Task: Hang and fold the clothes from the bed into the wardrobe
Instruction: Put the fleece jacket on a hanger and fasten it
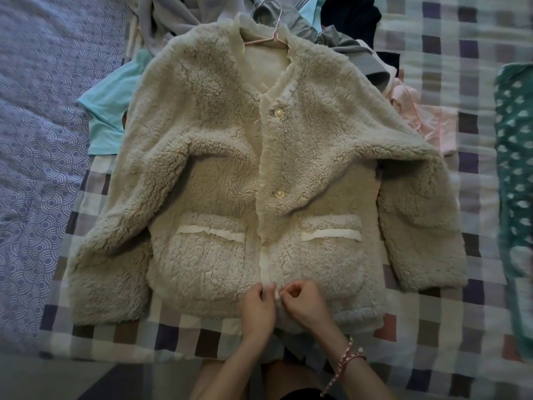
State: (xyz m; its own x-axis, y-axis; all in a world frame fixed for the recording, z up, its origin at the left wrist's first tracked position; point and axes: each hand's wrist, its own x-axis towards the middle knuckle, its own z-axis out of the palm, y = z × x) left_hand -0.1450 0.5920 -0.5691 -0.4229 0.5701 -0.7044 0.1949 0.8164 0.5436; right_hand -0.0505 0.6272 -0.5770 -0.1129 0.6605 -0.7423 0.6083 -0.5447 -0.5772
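A cream fleece jacket (259,168) lies front up and spread flat on the checked blanket (432,327) of the bed, filling the middle of the view. Its collar points to 12 o'clock and its hem to 6 o'clock. A pink hanger (268,39) sits inside the neck, with its hook sticking out at 12 o'clock. The sleeves slope down toward 8 and 4 o'clock. Two pearly buttons, the upper button (278,113) and the lower button (279,193), sit on the front band, which gapes a little between them. Two patch pockets with pale ribbon trim lie at 7 and 5 o'clock of the lower button.

At 6 o'clock, on the bottom end of the front band, the left hand (258,307) and the right hand (305,303) meet. The fingers of both are curled tight and pinch the band's edges between thumb and fingertips. Whether a button is between them cannot be told. A braided bracelet (346,362) circles the right wrist.

A pile of clothes (340,21) lies at 12 o'clock, a light blue garment (112,111) at 9 o'clock, a pink garment (418,116) at 2 o'clock, and a teal spotted cloth (513,168) at 3 o'clock.
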